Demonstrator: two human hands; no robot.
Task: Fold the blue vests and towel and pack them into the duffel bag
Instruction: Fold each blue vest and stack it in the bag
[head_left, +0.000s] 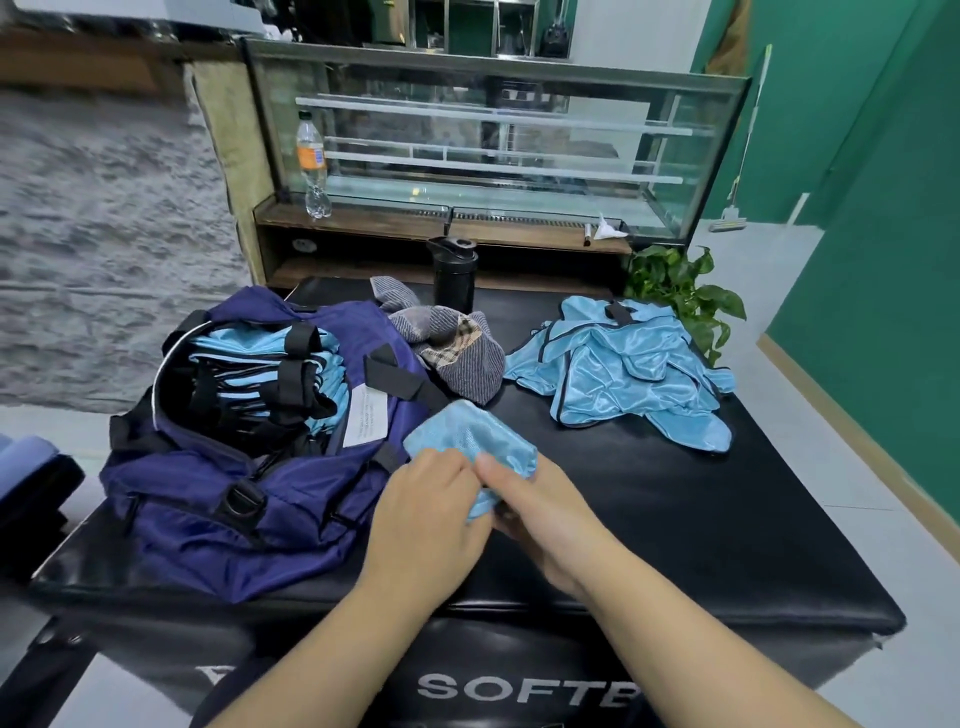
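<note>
1. Green walls and a grey floor sit behind a black padded box (675, 519), and white letters on its front read "SOFTB" before they get cut off
2. A dark blue duffel bag (218, 499) lies open on the left side of the box top, with folded blue vests (311, 364) stacked inside it
3. A white tag (365, 418) on the bag has tiny print that is too small to read
4. The left hand (426, 514) and the right hand (540, 514) are close together at the front, just beside the bag
5. Both hands curl their fingers around a small folded blue vest (472, 441) and hold it
6. A striped grey towel (447, 338) lies bunched up behind the hands, touching the bag
7. More loose blue vests (623, 364) lie in a pile on the right
8. A black bottle (453, 273) stands at the back, near a green plant (685, 296)
9. A clear bottle with an orange label (311, 161) stands by a glass case (493, 140); its words are blurry
</note>
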